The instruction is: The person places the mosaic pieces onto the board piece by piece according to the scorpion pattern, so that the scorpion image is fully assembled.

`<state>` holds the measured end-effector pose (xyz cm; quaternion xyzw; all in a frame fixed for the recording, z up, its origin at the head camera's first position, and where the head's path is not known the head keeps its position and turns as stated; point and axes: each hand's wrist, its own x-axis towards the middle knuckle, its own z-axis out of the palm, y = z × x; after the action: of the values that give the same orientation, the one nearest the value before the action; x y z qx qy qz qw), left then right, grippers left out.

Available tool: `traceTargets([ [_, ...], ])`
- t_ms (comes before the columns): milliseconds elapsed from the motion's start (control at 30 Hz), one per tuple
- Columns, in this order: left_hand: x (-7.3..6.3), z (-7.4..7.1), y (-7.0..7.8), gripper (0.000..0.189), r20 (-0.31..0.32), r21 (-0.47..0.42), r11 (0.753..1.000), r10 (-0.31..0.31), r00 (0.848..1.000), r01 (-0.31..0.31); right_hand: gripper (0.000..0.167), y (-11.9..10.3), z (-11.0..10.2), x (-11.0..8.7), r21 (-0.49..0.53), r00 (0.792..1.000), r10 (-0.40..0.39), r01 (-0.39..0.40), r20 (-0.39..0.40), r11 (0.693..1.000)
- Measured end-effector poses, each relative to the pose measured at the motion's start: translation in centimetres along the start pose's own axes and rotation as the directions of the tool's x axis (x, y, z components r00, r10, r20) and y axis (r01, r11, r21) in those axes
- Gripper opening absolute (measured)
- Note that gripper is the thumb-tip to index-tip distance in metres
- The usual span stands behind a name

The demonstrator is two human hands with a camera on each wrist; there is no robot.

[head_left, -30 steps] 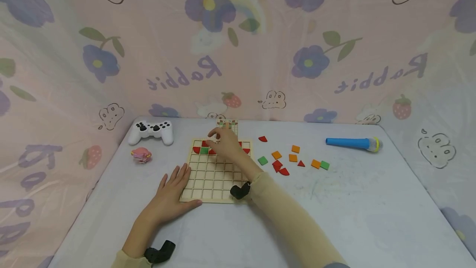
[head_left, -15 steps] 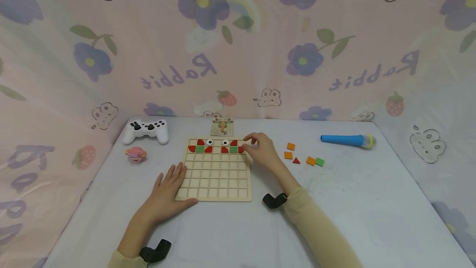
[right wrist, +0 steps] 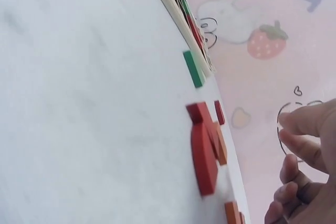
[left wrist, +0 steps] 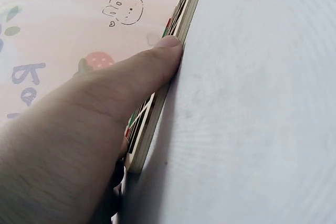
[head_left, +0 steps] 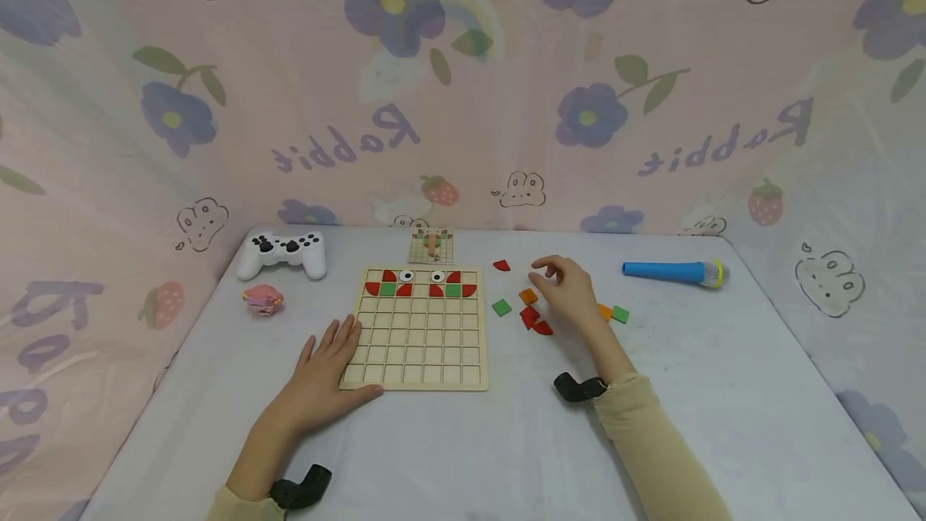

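Note:
My left hand (head_left: 325, 372) lies flat with its fingers on the left edge of a wooden grid board (head_left: 419, 344) and its thumb against the front edge. In the left wrist view the thumb (left wrist: 152, 64) presses along that edge. Red quarter-rounds, green squares and two round eye pieces (head_left: 437, 276) fill parts of the board's upper two rows. My right hand (head_left: 571, 292) hovers over loose pieces right of the board, thumb and fingers apart, holding nothing visible. Near it lie an orange square (head_left: 528, 297), a green square (head_left: 502, 308) and red pieces (head_left: 542, 329); others are hidden beneath the hand.
Behind the board lies a small pattern card (head_left: 432, 246). A white game controller (head_left: 282, 254) and a pink toy (head_left: 264, 299) are at the left. To the right lie a blue toy microphone (head_left: 669, 272) and another green square (head_left: 620, 314).
My right hand has moved right, from over the board's upper rows, past its right edge, to above the loose pieces. The eye pieces it covered now show. My left hand stays on the board.

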<state>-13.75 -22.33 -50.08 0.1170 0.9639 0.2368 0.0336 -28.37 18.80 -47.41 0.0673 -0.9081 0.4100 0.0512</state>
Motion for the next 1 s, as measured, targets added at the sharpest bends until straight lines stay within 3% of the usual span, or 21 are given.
traceTargets([
  [400, 0.1, -0.1, 0.1, 0.114, 0.012, -0.004, 1.000, -0.009, 1.000, 0.009, 0.027, 1.8, -0.3, -0.1, 0.075, 1.000, 0.004, -0.005, 0.011, 0.997],
  [567, 0.1, 0.0, 0.0, 0.115, 0.014, -0.003, 1.000, -0.009, 1.000, 0.009, 0.025, 2.4, 0.2, -0.3, 0.098, 0.999, -0.031, 0.029, 0.022, 0.995],
  [733, 0.0, 0.0, 0.0, 0.115, 0.016, -0.003, 1.000, -0.014, 1.000, 0.014, 0.025, 2.6, 0.6, -0.4, 0.055, 0.993, -0.095, 0.091, 0.071, 0.994],
  [833, 0.0, 0.1, 0.0, 0.115, 0.014, 0.006, 1.000, -0.015, 1.000, 0.015, 0.026, 2.3, 1.0, -0.4, 0.025, 0.978, -0.167, 0.165, 0.126, 0.986],
  [1000, 0.1, 0.1, 0.0, 0.115, 0.009, 0.012, 1.000, -0.012, 1.000, 0.012, 0.031, 1.8, 1.7, -0.6, -0.017, 0.930, -0.259, 0.272, 0.262, 0.962],
])
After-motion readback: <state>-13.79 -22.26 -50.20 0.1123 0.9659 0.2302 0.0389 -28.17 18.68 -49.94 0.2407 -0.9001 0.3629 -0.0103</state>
